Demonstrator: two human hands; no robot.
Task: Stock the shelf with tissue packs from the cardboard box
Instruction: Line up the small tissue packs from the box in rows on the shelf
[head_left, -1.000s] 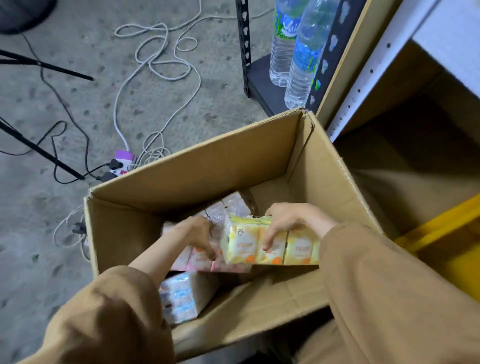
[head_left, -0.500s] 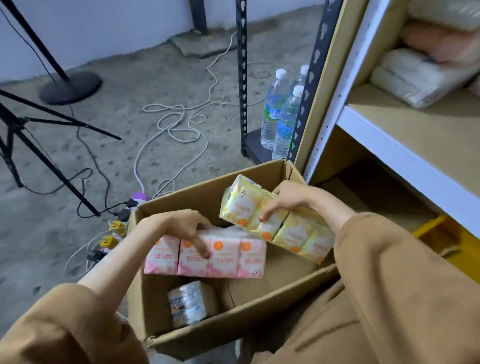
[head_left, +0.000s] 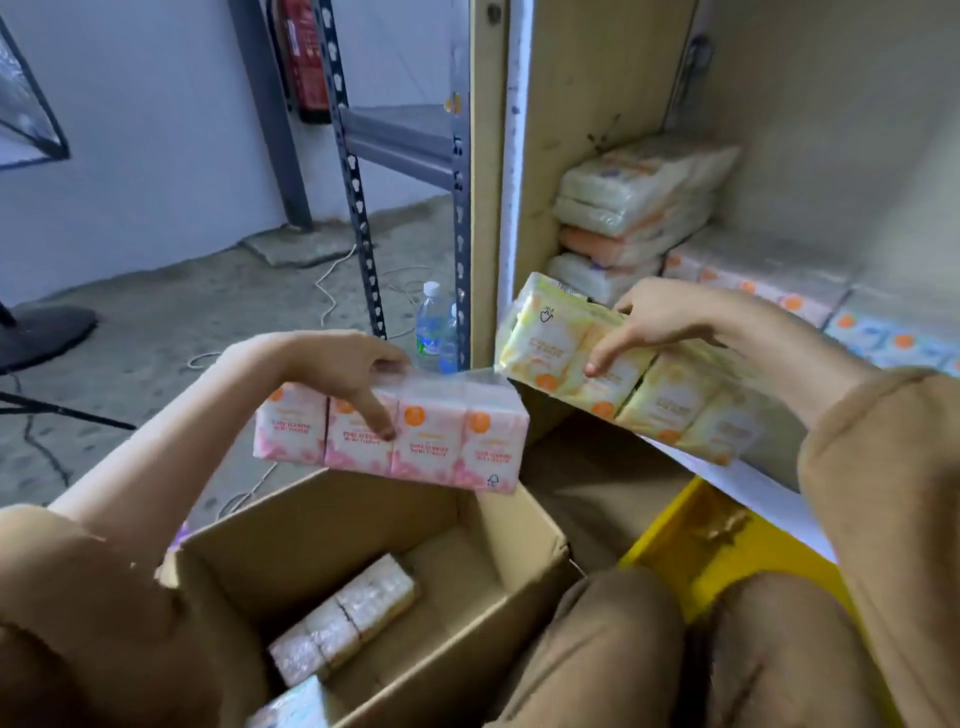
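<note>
My left hand (head_left: 343, 366) grips a pink tissue pack (head_left: 441, 441) from above, holding it over the far edge of the open cardboard box (head_left: 467, 525). My right hand (head_left: 660, 322) holds a yellow tissue pack (head_left: 649, 395), tilted, at the front edge of the wooden shelf (head_left: 769, 473). Inside the box lie a pale pink pack (head_left: 348, 618) and part of another pack (head_left: 291, 706). Stacked packs (head_left: 634, 208) and a row of packs (head_left: 753, 280) sit on the shelf behind my right hand.
A yellow bin (head_left: 727, 535) stands under the shelf at the right. Water bottles (head_left: 431, 327) stand by a grey metal rack (head_left: 363, 223). White cable (head_left: 332, 280) runs over the concrete floor; a stand base (head_left: 47, 332) sits at the left. My knees are below the box.
Both hands have lifted their packs out of the box, the yellow pack up to the shelf edge. The view has tilted up toward the shelf.
</note>
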